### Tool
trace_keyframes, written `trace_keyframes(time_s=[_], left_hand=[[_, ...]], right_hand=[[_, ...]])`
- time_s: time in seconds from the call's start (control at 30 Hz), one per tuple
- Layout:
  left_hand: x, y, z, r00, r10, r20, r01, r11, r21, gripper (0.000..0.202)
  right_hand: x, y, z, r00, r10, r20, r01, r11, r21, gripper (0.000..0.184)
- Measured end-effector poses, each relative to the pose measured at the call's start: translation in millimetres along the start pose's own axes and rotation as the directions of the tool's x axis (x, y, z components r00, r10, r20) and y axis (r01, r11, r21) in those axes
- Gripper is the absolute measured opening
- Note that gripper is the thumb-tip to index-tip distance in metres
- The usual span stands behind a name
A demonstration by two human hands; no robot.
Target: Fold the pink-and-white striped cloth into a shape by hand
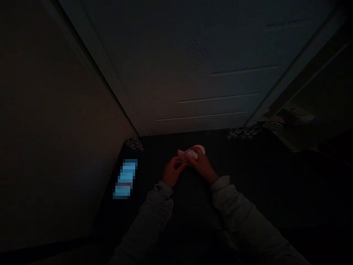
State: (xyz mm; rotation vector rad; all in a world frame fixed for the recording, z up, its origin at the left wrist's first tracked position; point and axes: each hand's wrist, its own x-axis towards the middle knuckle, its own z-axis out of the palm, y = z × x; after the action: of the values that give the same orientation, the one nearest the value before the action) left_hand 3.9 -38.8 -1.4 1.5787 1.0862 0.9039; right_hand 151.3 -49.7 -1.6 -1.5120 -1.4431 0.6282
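Observation:
In dim light, a small pale pinkish-white object (pixel 192 154) is between my two hands over a dark tabletop (pixel 190 200). Its kind cannot be made out, and my fingers cover part of it. My right hand (pixel 202 165) is closed around it from the right, with a rounded pale part showing beyond the fingers. At its left end is my left hand (pixel 171 172), thumb and fingers curled together in a pinch on its edge. Both wrists come out of loose, light-coloured sleeves.
A lit, pixelated screen (pixel 125 179) lies left of my hands. Ring-shaped shiny pieces (pixel 134 144) sit at the back left, and more shiny rings (pixel 244 132) at the back right. Behind rises a pale panel (pixel 171 70) with embossed hearts. Blurred items (pixel 296 114) are on the right.

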Motion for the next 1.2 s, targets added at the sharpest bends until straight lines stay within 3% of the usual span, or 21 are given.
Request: trace_keyframes(time_s=[0.17,0.3,0.47,0.83,1.07,1.2], left_hand=[[0.6,0.0,0.3,1.000,-0.009,0.000,0.009,1.000,0.000,0.023],[0.8,-3.8,0.3,0.998,0.046,0.031,-0.047,0.998,0.044,0.024],[0.2,-4.7,-0.9,0.996,0.079,0.044,-0.084,0.991,0.106,0.026],[0.5,-0.1,-0.5,1.000,-0.017,0.015,0.017,1.000,-0.010,0.024],[0.0,-2.7,-0.2,0.996,0.073,0.054,-0.077,0.993,0.086,0.027],[-0.8,0.8,-0.4,0.996,0.080,0.050,-0.084,0.992,0.089,0.025]], right_hand=[[-1.5,-1.6,0.5,0.999,-0.034,0.019,0.034,0.999,-0.014,0.037],[-0.1,1.2,0.6,0.998,-0.025,-0.051,0.027,0.999,0.037,0.027],[1.6,3.9,1.0,0.996,0.020,-0.092,-0.012,0.996,0.090,0.028],[-0.1,-1.0,0.7,1.000,-0.016,0.026,0.016,1.000,-0.020,0.038],[-0.5,-1.6,-0.8,0.993,0.016,-0.115,-0.006,0.997,0.082,0.028],[0.5,0.6,-0.3,0.992,0.033,-0.118,-0.024,0.996,0.082,0.029]])
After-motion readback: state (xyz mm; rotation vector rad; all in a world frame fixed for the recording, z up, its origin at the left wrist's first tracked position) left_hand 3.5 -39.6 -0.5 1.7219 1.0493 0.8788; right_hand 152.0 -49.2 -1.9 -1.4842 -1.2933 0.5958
